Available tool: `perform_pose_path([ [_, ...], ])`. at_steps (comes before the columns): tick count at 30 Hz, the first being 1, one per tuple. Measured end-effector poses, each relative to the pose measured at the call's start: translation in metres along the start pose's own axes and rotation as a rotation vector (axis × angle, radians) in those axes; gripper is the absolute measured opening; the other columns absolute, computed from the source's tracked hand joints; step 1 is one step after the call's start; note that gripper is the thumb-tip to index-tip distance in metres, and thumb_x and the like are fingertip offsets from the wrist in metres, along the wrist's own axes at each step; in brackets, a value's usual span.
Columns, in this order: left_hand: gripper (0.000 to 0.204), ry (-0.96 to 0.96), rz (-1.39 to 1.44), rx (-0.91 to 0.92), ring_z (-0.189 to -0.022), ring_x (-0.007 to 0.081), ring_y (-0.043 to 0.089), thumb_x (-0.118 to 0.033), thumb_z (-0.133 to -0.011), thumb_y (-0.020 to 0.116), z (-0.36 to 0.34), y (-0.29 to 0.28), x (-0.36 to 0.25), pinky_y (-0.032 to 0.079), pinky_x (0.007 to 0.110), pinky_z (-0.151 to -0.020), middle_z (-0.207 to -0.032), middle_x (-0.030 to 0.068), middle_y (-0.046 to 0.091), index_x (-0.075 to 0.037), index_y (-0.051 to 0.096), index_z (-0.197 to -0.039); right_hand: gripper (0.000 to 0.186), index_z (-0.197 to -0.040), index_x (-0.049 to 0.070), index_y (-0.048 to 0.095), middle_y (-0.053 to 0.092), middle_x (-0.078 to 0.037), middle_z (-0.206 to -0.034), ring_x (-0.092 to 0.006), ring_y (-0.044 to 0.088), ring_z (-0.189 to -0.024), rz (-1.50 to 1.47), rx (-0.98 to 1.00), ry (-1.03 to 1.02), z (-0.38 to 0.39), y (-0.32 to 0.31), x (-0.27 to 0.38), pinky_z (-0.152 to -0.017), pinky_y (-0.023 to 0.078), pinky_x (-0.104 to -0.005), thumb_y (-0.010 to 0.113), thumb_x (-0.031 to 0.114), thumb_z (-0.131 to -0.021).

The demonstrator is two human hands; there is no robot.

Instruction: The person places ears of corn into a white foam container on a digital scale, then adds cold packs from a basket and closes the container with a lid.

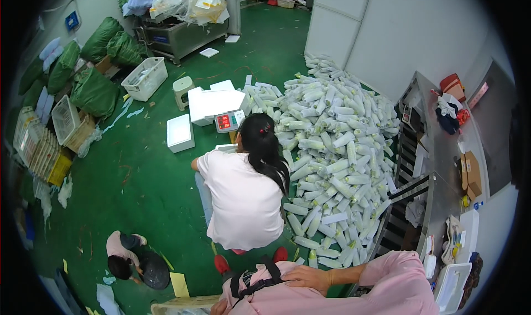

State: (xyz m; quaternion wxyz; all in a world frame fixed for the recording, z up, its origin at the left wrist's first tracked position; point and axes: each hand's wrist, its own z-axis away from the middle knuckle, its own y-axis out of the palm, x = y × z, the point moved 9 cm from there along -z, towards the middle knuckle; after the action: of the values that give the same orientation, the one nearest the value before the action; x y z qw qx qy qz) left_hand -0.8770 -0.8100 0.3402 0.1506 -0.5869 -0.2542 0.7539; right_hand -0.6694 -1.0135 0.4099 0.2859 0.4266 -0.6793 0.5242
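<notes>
My right hand (308,277) lies open on my pink-clothed lap (287,290), its fingers spread beside a black strap (260,284). Only a small part of my left hand (220,306) shows at the lower edge, its fingers hidden. A person in a white top (238,199) sits in front of me, facing away, at a digital scale (229,120) with white foam boxes (180,132) around it. A large heap of long, wrapped pale-green produce (332,149) lies to that person's right. Below me is part of a pale crate (182,306).
Another person (121,254) crouches lower left by a dark round object (155,269). Green sacks (94,91), crates (144,77) and a stool (182,87) stand at left. A metal trolley (188,38) is at the back; a cluttered steel rack (442,166) lines the right wall.
</notes>
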Motion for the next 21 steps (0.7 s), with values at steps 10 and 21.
perform_pose_path([
  [10,0.037,-0.004,-0.022,-0.038,-0.119,0.032,0.041,-0.019,-0.091,0.046,0.006,0.0,-0.002,0.027,0.036,-0.104,-0.124,0.0185,0.05,0.003,0.049,-0.121,0.095,-0.133,0.004,0.033,0.034,-0.022,-0.134,-0.0383,0.035,-0.122,0.005,0.019,0.001,-0.001,-0.002,-0.002,-0.098,0.026,-0.0477,0.067,0.041,-0.052],
  [21,0.037,0.013,-0.059,-0.072,-0.118,0.0332,0.04,-0.017,-0.091,0.045,0.004,0.0,0.001,0.028,0.039,-0.103,-0.126,0.0178,0.047,0.002,0.046,-0.123,0.071,-0.127,0.005,0.04,0.041,-0.021,-0.129,-0.038,0.042,-0.115,0.063,0.069,-0.015,-0.009,-0.001,-0.017,-0.094,0.031,-0.0461,0.06,0.039,-0.068],
])
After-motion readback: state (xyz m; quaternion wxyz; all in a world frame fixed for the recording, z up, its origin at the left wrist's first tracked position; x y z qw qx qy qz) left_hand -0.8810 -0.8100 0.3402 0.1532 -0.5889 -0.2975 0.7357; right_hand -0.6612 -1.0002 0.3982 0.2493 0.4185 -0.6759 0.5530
